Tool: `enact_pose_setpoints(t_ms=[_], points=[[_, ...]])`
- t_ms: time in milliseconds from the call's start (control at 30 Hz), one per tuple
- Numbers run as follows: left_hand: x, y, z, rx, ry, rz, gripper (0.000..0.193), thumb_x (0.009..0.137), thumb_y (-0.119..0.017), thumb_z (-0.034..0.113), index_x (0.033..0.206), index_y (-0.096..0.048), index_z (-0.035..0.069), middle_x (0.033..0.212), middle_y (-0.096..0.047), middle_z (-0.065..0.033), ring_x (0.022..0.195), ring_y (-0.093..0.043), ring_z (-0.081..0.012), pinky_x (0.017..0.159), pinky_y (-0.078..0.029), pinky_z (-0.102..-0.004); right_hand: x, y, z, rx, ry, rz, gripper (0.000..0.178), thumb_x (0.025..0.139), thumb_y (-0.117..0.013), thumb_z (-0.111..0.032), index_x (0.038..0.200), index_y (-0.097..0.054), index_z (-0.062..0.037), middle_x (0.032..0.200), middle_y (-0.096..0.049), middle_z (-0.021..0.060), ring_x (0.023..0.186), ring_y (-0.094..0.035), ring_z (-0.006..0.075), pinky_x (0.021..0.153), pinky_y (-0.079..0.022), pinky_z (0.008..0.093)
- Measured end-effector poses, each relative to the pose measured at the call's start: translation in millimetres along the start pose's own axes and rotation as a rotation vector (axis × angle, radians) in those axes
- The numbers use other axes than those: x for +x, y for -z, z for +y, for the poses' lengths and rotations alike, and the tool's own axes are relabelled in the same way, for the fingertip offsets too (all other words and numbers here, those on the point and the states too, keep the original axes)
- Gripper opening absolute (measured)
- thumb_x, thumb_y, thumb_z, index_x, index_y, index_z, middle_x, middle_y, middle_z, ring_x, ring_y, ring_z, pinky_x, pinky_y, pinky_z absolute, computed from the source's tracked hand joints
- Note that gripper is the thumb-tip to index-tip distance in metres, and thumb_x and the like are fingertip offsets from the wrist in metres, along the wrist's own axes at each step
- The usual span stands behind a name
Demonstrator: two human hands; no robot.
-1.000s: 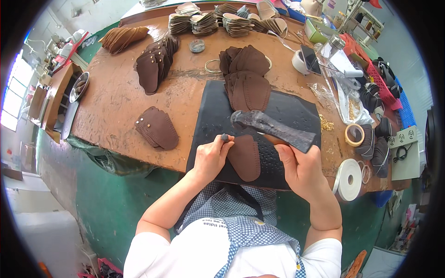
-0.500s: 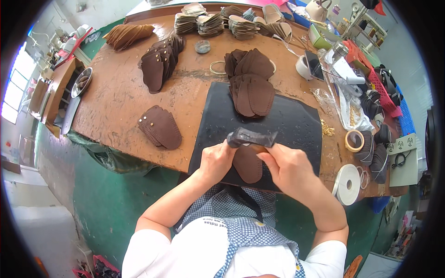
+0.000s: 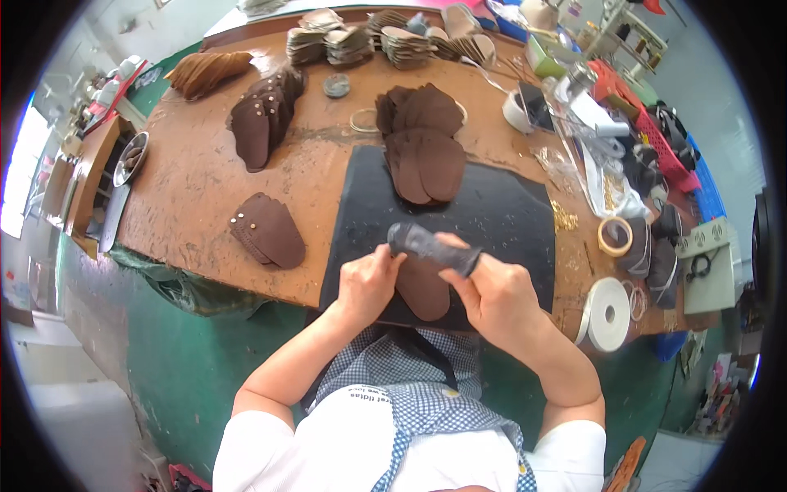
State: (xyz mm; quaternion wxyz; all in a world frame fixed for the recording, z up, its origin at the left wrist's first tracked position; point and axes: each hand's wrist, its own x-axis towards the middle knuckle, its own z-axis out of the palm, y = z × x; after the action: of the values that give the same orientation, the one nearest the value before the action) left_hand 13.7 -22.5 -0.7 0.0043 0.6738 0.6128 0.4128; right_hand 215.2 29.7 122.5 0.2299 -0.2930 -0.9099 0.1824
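Observation:
My right hand [image 3: 500,291] is closed around a dark hammer [image 3: 422,243], which tilts across the work in front of me. Under it, a brown leather piece [image 3: 424,297] with a rounded end lies on the black mat [image 3: 508,205] near the table's front edge. My left hand [image 3: 366,283] is closed in a pinch at the left side of this piece. The hammer covers the piece's upper part, and whatever the left fingers hold is hidden. Farther back on the mat rests a stack of similar brown leather pieces [image 3: 426,168].
To the left lie a small pile of leather pieces with metal studs [image 3: 279,234] and a larger studded stack [image 3: 252,135]. Along the right are a white tape roll [image 3: 608,314], a tan tape roll [image 3: 615,235] and small gold-coloured parts [image 3: 564,216]. Pale insole-shaped stacks [image 3: 348,47] stand at the back.
The hammer has swung from nearly level to a slant, its left end higher and its right end lower. My left hand keeps its pinch beside the leather piece. The whole view has shifted slightly.

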Motion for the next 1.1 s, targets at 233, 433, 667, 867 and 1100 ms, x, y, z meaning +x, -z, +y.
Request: enact_pose_setpoints(t_ms=[233, 433, 667, 867, 1100], points=[[13, 21, -1, -0.719, 0.569, 0.030, 0.016, 0.104, -0.049, 0.003, 0.109, -0.062, -0.003, 0.103, -0.072, -0.0101, 0.095, -0.067, -0.0138, 0.087, -0.052, -0.0278, -68, -2, 53, -0.329, -0.346, 0.309, 0.036, 0.091, -0.070, -0.012, 0.125, -0.062, -0.0042, 0.091, -0.069, 0.0150, 0.077, -0.069, 0.0343, 0.066, -0.055, 0.0405], [21, 23, 21, -0.102, 0.333, -0.190, 0.023, 0.085, -0.070, 0.005, 0.106, -0.063, 0.000, 0.104, -0.061, -0.0156, 0.102, -0.059, -0.0332, 0.089, -0.048, -0.0394, -120, -14, 99, -0.322, -0.473, 0.339, 0.021, 0.087, -0.074, -0.013, 0.103, -0.067, -0.0019, 0.091, -0.065, 0.0132, 0.085, -0.065, 0.0345, 0.075, -0.052, 0.0435], [28, 19, 19, 0.033, 0.320, -0.340, 0.034, 0.075, -0.078, 0.004, 0.101, -0.058, -0.001, 0.094, -0.056, -0.0118, 0.088, -0.054, -0.0282, 0.082, -0.046, -0.0396, -120, 32, 197, -0.281, -0.601, 0.414, 0.007, 0.088, -0.067, -0.004, 0.094, -0.069, 0.0003, 0.085, -0.066, 0.0154, 0.078, -0.068, 0.0327, 0.070, -0.053, 0.0387], [27, 14, 29, 0.055, 0.348, -0.348, 0.029, 0.079, -0.077, 0.005, 0.098, -0.056, 0.000, 0.094, -0.058, -0.0120, 0.086, -0.057, -0.0278, 0.081, -0.048, -0.0384, -102, 30, 258, -0.195, -0.611, 0.403, 0.009, 0.084, -0.071, -0.007, 0.091, -0.070, -0.0024, 0.086, -0.067, 0.0146, 0.081, -0.068, 0.0322, 0.074, -0.054, 0.0408], [23, 26, 13, -0.141, 0.491, -0.389, 0.022, 0.081, -0.074, 0.003, 0.097, -0.059, -0.002, 0.083, -0.059, -0.0092, 0.075, -0.055, -0.0180, 0.071, -0.047, -0.0313, -84, 20, 264, -0.505, -0.530, 0.252, 0.005, 0.084, -0.066, -0.005, 0.084, -0.066, -0.0003, 0.085, -0.065, 0.0185, 0.082, -0.067, 0.0371, 0.075, -0.054, 0.0468]])
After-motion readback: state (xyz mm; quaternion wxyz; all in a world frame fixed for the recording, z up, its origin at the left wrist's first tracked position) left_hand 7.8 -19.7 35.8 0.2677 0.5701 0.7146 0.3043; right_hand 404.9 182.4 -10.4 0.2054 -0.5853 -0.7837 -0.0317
